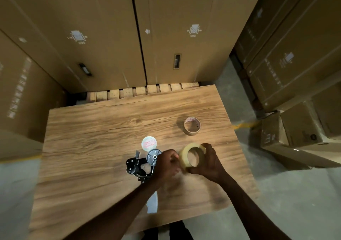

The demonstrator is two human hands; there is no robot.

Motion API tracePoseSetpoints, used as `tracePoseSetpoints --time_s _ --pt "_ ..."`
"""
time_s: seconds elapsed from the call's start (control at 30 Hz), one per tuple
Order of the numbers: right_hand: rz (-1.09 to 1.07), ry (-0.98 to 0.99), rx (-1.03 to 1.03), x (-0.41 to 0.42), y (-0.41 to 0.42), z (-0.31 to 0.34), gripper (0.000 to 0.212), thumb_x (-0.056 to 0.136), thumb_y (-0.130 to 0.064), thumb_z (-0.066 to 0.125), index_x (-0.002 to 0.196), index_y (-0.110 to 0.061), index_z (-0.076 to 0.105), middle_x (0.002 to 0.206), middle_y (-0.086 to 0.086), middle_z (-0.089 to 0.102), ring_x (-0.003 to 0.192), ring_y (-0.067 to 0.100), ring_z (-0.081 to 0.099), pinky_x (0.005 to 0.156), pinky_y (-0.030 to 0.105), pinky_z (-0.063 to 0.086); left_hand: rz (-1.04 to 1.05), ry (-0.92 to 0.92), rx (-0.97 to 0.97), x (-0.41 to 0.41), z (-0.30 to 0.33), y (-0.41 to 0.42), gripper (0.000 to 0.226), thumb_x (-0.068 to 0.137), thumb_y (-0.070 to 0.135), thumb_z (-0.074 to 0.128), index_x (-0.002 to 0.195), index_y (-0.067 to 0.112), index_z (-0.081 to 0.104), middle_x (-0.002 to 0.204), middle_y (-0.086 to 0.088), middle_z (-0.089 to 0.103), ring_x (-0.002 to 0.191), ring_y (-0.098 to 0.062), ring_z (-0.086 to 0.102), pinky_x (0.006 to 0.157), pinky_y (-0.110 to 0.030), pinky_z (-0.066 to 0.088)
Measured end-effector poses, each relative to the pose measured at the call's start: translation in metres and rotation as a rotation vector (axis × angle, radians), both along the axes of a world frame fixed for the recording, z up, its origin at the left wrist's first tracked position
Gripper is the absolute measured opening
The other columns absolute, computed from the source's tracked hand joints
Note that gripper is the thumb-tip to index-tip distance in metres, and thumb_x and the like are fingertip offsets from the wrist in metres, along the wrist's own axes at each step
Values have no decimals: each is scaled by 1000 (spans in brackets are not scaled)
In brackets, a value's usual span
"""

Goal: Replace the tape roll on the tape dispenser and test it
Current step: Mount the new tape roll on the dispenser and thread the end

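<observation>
Right hand (pixel 208 163) grips the new roll (pixel 192 156), fingers curled round its rim, holding it upright just above the table (pixel 92 147). My left hand (pixel 167 163) is curled at the roll's near-left edge, seemingly picking at the tape end; blur hides the fingertips. Just left lies the dispenser (pixel 142 164), its hub bare. The empty core (pixel 192 125) sits farther off to the right. My worry: the loose end could tear or restick, and feeding it sticky side wrong would spoil the test.
</observation>
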State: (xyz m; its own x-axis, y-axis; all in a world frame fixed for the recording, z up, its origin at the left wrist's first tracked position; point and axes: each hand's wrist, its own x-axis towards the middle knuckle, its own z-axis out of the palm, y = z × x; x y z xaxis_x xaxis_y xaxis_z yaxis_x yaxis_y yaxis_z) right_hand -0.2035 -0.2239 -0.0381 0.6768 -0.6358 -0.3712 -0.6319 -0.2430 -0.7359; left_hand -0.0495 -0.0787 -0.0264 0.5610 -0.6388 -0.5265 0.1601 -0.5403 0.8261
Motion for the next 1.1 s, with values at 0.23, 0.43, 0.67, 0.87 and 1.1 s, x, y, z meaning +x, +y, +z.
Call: tracePoseSetpoints --time_s 0.23,0.43,0.67,0.87,1.1 --pt "-62 -186 88 48 12 17 111 42 -35 108 131 -30 41 133 1 56 122 8 58 97 24 53 227 376 -1 52 45 12 4 91 1 62 93 -1 66 84 -20 70 64 -22 71 59 -30 60" --pt "43 -277 85 79 29 24 107 48 -19 107 128 -38 39 128 -4 62 116 3 62 93 18 52 415 633 46 86 51 32 21 87 11 74 98 -6 68 80 -18 77 68 -23 76 61 -28 63" --pt "160 -235 54 96 42 19 115 44 -31 107 139 -27 43 136 -10 56 126 10 58 105 38 53 478 679 150 96 36 56 8 89 -13 58 86 -8 64 55 -15 70 44 -18 69 45 -23 58" --pt "238 -216 46 109 57 18 106 43 -37 106 133 -27 50 130 -10 60 119 7 62 97 36 55 515 597 176 96 18 75 7 85 -12 63 83 -8 68 62 -17 70 46 -17 67 45 -23 57" --pt "301 -121 49 123 65 2 106 39 -42 105 127 -31 49 123 -11 59 111 8 62 90 37 58 502 570 135 93 5 91 16 90 -16 52 93 -9 66 85 -21 72 66 -24 71 52 -27 60"
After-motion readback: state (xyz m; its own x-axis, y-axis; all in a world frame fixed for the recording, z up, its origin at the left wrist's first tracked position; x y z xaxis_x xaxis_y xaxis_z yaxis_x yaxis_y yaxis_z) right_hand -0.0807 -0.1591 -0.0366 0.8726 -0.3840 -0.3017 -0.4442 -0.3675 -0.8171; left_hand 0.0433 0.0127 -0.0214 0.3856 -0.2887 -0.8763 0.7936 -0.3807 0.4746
